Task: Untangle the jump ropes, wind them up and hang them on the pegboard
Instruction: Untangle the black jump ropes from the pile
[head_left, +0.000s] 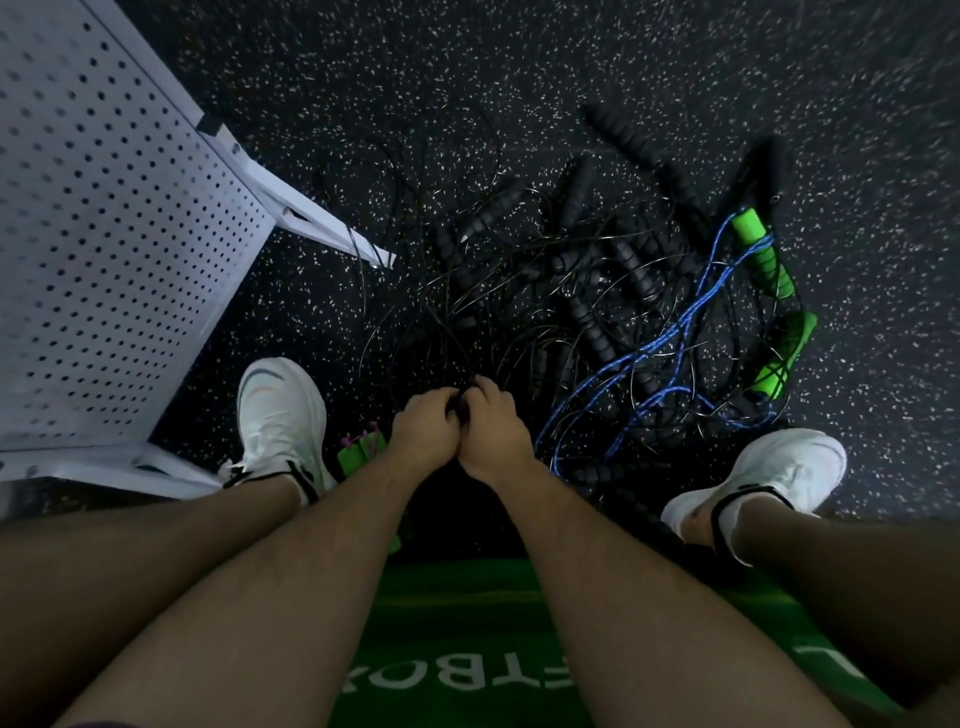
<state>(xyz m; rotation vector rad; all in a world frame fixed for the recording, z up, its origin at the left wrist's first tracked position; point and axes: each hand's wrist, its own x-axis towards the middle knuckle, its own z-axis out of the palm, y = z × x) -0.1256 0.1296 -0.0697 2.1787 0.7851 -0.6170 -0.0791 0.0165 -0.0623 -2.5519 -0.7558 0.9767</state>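
1. Both grips meet at frame centre, knuckles up, touching each other. The left grip (423, 428) and right grip (496, 431) have fingers curled tight, pinching a bunch of thin black cords (441, 322) between them.
2. How many cords each grip has: can't tell, fingertips are tucked under.
3. From the grips the cords fan out toward 12 o'clock in loose loops over the speckled dark floor (519, 62).
4. The jump ropes (597, 291) lie in one tangled heap on the floor at approx 1–2 o'clock from the grips, near but not in hand apart from the pinched cords.
5. In the heap: several ribbed black handles, e.g. one at the far edge (623, 137); a blue rope (652, 340) snaking through the black cords, running down to just beside the right wrist.
6. Two green handles at 2–3 o'clock, the upper one (761, 249) w/ the blue rope at its end, the lower one (784, 358) just below it.
7. The pegboard (104, 234), white & perforated, stands at 10 o'clock, tilted in view. No rope on the part shown.
8. White shoes: left shoe (280, 415) at 9 o'clock, right shoe (769, 467) at 3 o'clock.
9. A small green item w/ a pink bit (358, 452) sits just beside the left shoe, partly hidden by the forearm.
10. A green mat (467, 623) w/ white letters at 6 o'clock, under the arms.
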